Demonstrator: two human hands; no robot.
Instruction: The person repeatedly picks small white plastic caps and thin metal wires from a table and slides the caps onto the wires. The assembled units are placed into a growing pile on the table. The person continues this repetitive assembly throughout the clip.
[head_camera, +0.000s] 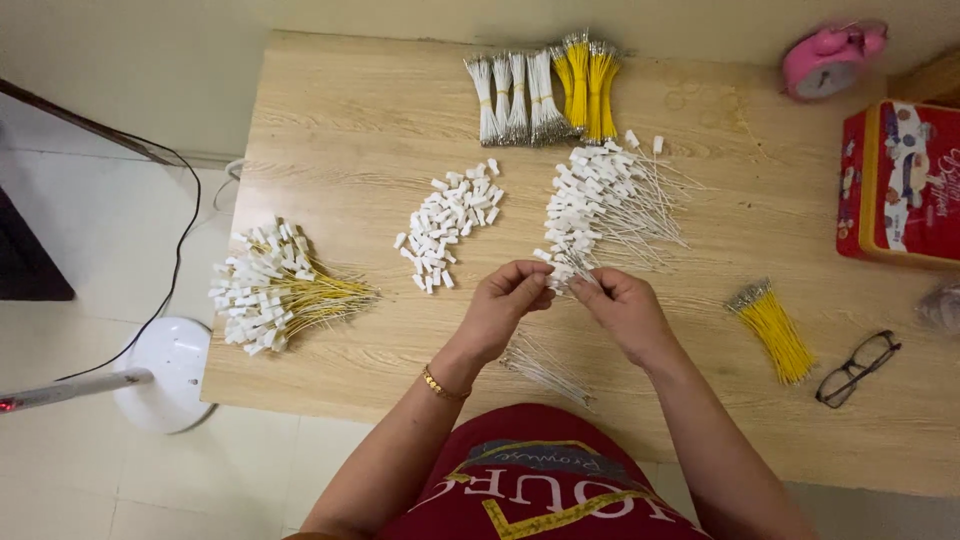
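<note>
My left hand (508, 300) pinches a small white plastic connector (545, 257); my right hand (622, 305) pinches a thin white wire (583, 276). I judge alignment matters before pushing, low over the pale wooden worktop (350, 120).

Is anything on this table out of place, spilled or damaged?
Nothing looks damaged or spilled. Only the pile of finished yellow wires with white caps sits at the table's left edge, a few caps slightly overhanging. Both the left hand and the right hand work at the centre.
</note>
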